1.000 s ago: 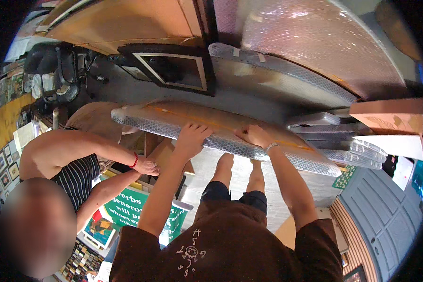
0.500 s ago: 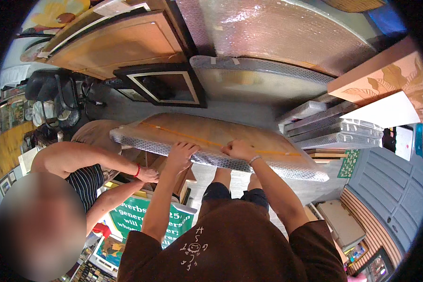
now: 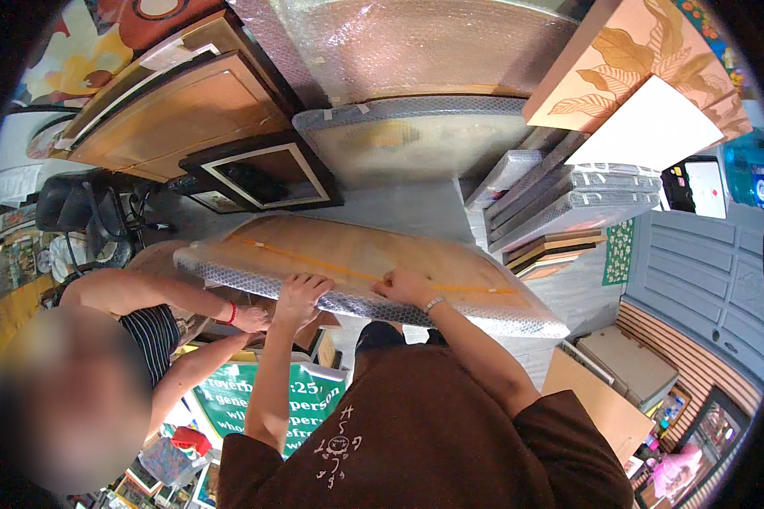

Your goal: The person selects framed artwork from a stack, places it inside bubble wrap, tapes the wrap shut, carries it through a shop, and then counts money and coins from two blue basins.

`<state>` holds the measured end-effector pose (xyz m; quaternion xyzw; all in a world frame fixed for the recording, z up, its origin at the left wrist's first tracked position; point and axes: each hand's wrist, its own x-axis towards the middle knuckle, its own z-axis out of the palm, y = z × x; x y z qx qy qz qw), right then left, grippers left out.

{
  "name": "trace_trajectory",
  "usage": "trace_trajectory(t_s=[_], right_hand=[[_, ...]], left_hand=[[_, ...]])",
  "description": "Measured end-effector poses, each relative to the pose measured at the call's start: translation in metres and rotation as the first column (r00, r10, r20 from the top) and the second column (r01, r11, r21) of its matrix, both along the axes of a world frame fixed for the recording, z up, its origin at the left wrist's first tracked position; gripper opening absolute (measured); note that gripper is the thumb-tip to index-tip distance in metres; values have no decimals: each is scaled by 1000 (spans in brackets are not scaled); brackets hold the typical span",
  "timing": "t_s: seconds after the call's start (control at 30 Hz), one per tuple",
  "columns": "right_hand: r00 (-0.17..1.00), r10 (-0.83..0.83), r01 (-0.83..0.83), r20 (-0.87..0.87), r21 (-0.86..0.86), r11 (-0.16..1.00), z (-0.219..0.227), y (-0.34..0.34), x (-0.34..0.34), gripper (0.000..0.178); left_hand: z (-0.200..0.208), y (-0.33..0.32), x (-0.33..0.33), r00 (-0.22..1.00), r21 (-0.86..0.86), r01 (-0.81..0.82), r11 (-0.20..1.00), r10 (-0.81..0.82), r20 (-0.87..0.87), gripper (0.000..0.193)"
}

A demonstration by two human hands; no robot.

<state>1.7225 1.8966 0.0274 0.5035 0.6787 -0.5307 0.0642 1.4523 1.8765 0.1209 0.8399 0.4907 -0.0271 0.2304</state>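
Note:
A large flat panel (image 3: 348, 254), wrapped in bubble wrap, lies tilted in front of me with an orange strap (image 3: 314, 263) across its brown face. My left hand (image 3: 306, 297) is closed over the panel's near edge, fingers on top. To its right, my right hand (image 3: 406, 287) rests on the face with curled fingers, right over the strap. Whether those fingers pinch the strap or the wrap is hidden. At the panel's left end, another person's hands (image 3: 250, 321) meet beside a brown wooden piece below the panel.
Framed pictures (image 3: 263, 174) and wrapped boards (image 3: 424, 136) lean at the back. Stacked wrapped panels (image 3: 569, 204) stand at right, before a blue-grey cabinet (image 3: 696, 271). A black chair (image 3: 93, 216) is at far left, and a green printed sign (image 3: 255, 394) lies below the other person's hands.
My view has turned, so the surroundings appear shifted left. The panel and both my hands sit slightly lower and further left in the picture; my hands keep about the same places on the panel.

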Motion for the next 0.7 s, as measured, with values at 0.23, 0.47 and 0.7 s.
trace_trajectory(t_s=[0.23, 0.47, 0.7], right_hand=[[998, -58, 60, 23, -118, 991, 41, -57, 67, 62], [990, 62, -49, 124, -100, 994, 95, -104, 161, 64], [996, -23, 29, 86, -76, 997, 95, -202, 281, 63]], left_hand=[[14, -50, 58, 997, 57, 69, 996, -71, 38, 44], [22, -117, 159, 997, 207, 82, 975, -82, -8, 33], [27, -206, 274, 991, 378, 69, 923, -106, 79, 24]])
